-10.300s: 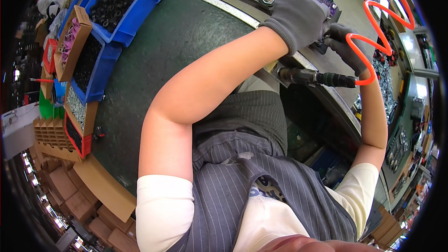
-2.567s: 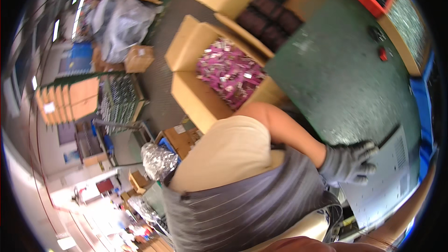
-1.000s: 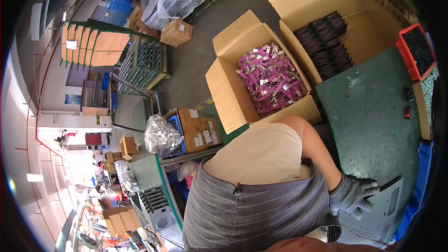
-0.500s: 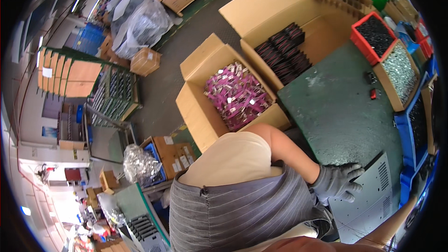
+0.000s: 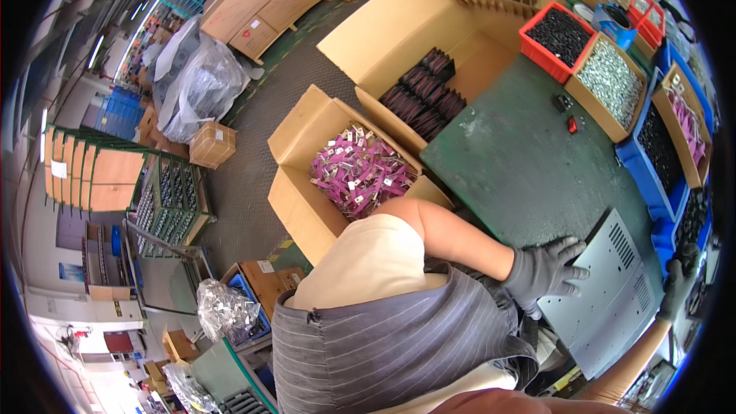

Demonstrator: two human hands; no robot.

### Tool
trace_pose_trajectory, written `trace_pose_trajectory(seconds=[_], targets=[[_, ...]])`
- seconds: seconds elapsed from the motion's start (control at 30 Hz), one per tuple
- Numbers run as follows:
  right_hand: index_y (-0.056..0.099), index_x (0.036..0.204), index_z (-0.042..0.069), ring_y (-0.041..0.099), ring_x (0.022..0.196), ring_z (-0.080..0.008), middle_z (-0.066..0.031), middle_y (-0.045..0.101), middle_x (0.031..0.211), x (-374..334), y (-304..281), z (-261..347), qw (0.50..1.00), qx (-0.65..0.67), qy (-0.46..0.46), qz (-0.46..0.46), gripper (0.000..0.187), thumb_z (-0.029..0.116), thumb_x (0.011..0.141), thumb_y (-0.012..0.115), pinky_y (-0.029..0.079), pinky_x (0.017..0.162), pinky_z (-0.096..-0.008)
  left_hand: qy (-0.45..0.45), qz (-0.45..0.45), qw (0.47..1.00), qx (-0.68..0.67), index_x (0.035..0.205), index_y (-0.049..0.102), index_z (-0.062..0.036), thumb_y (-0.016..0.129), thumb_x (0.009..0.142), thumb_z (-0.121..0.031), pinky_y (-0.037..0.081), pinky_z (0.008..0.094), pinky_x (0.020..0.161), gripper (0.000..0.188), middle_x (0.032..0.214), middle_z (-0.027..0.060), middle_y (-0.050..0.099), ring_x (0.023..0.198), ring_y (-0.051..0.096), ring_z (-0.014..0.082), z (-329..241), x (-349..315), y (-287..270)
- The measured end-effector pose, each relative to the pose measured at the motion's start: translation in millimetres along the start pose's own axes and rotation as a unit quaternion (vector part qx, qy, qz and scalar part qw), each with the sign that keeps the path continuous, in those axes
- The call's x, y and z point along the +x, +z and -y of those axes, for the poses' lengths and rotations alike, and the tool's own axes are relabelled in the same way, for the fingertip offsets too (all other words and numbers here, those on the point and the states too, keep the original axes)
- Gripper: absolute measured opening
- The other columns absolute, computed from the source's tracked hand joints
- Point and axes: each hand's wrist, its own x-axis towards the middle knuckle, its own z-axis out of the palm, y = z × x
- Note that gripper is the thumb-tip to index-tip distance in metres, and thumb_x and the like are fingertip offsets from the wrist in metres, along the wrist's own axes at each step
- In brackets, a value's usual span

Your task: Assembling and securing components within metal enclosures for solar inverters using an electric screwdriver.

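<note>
My left hand (image 5: 543,273), in a grey glove, lies open with its fingers spread across the near left edge of a flat grey metal panel (image 5: 599,297). The panel has slotted vents and small holes, and it rests on the green tabletop. At the far right, my gloved right hand (image 5: 678,290) reaches up beside a blue bin of small black parts (image 5: 694,216). Its fingers look apart, small and dim near the picture's rim. Nothing can be made out between them.
A green worktable (image 5: 529,161) carries a small red part (image 5: 572,125) and a black one. Along its far right stand a red bin (image 5: 558,37), a carton of silvery pieces (image 5: 611,84) and blue bins (image 5: 652,176). Open cartons (image 5: 295,176) with purple strips and black parts adjoin the table.
My right hand has come into sight at the far right beside the blue bin. My left hand stays spread on the panel. The whole view has shifted and turned somewhat.
</note>
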Motion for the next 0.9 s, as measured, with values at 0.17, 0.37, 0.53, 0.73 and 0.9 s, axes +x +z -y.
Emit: trace_pose_trajectory(seconds=[0.17, 0.37, 0.53, 0.73, 0.9], targets=[[0.049, 0.138, 0.0, 0.061, 0.105, -0.0157, -0.0093, 0.061, 0.121, -70, 88, 15, 0.994, -0.086, -0.061, -0.007, 0.058, -0.011, 0.081, 0.056, 0.048, 0.093, -0.0289, -0.008, -0.007, 0.999, 0.031, 0.152, 0.036, -0.0166, 0.064, 0.07, -0.073, 0.002, 0.0633, 0.117, 0.103, 0.159, 0.0194, 0.024, 0.149, 0.006, 0.0468, 23, 22, -1], [0.061, 0.109, 0.004, 0.063, 0.092, -0.0331, -0.0162, 0.062, 0.099, -96, 146, 46, 0.959, -0.197, -0.189, -0.073, 0.035, 0.009, 0.075, 0.063, 0.051, 0.083, -0.0401, -0.04, -0.057, 0.996, 0.057, 0.148, 0.035, -0.0041, 0.064, 0.071, -0.071, 0.007, 0.0584, 0.118, 0.105, 0.15, 0.0232, 0.034, 0.145, 0.022, 0.041, 39, 72, -4], [0.059, 0.123, 0.011, 0.061, 0.097, -0.038, -0.0155, 0.059, 0.114, -118, 135, 75, 0.951, -0.237, -0.197, 0.032, 0.051, 0.024, 0.075, 0.07, 0.052, 0.086, -0.0434, -0.075, 0.0, 0.989, 0.131, 0.153, 0.022, -0.0033, 0.066, 0.064, -0.079, 0.001, 0.0562, 0.12, 0.124, 0.155, 0.0213, 0.028, 0.149, 0.014, 0.0399, 56, 103, -11], [0.048, 0.14, 0.009, 0.054, 0.112, -0.039, -0.0165, 0.053, 0.128, -156, 122, 70, 0.905, -0.397, -0.147, -0.035, 0.086, 0.057, 0.072, 0.073, 0.047, 0.093, -0.0461, 0.009, 0.027, 0.992, 0.12, 0.154, 0.021, -0.0039, 0.072, 0.056, -0.081, 0.007, 0.0504, 0.122, 0.135, 0.156, 0.0204, 0.028, 0.149, 0.016, 0.0374, 68, 141, -18], [0.05, 0.138, 0.008, 0.049, 0.119, -0.0389, -0.0169, 0.052, 0.13, -188, 116, 63, 0.893, -0.436, -0.081, -0.073, 0.075, 0.054, 0.081, 0.066, 0.04, 0.102, -0.0498, 0.08, 0.043, 0.993, 0.08, 0.146, 0.043, -0.0116, 0.073, 0.064, -0.073, 0.024, 0.0466, 0.119, 0.107, 0.149, 0.0158, 0.042, 0.143, 0.031, 0.0363, 72, 168, -16]])
